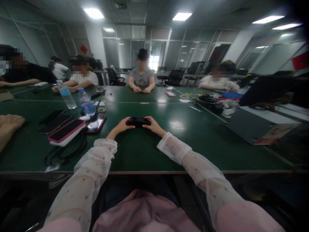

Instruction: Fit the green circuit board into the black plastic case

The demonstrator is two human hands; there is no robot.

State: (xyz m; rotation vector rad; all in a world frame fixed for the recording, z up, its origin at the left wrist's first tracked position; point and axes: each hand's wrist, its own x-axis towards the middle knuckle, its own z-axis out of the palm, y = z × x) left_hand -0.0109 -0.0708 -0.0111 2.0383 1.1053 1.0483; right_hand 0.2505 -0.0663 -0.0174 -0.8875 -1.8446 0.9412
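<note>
Device, black, one: we are gripping it by both ends, centred between our left hand and our right hand, with the green table beneath.

The surface is dark green and the device black. The sleeves are sheer white with dark dots, the shirt dusty pink. The nearer phone is black with a pink rim.

No lettering legible: bottle label, white tag, red wall diamond too blurred.
</note>
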